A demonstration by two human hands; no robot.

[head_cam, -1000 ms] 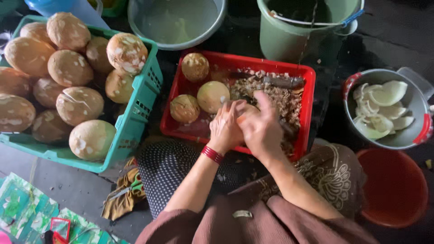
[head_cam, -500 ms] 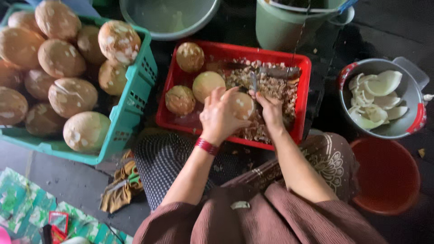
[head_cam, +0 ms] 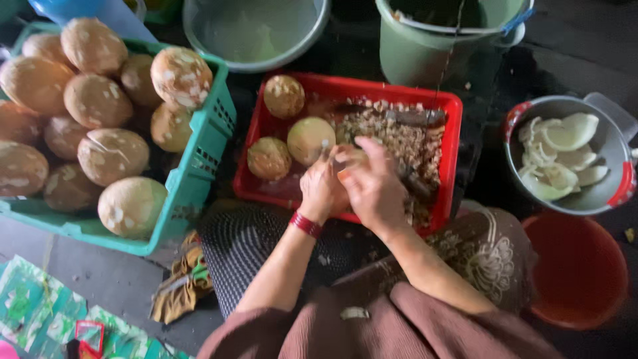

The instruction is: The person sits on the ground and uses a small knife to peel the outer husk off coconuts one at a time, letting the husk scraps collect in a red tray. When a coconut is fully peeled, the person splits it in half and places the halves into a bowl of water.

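Note:
Over the red tray [head_cam: 452, 113], my left hand [head_cam: 321, 189] and my right hand [head_cam: 373, 189] close together around a pale peeled coconut [head_cam: 350, 157]. The left wrist wears a red band. Whether the right hand also holds a blade is hidden. Three more shelled coconuts lie in the tray's left half: one at the back [head_cam: 284, 96], one pale [head_cam: 310, 140], one brown [head_cam: 268, 158]. A heap of brown shavings [head_cam: 399, 136] fills the tray's right half.
A green crate [head_cam: 199, 166] of brown coconuts stands at left. A metal pot [head_cam: 615, 146] with white coconut pieces sits at right, an orange bowl [head_cam: 578, 272] below it. A green bucket [head_cam: 425, 53] and a grey basin [head_cam: 256, 33] stand behind the tray. Work gloves [head_cam: 183, 282] lie by my knee.
Both hands have shifted and turned the coconut between them; the right hand now wraps over its right side. The camera view has drifted slightly.

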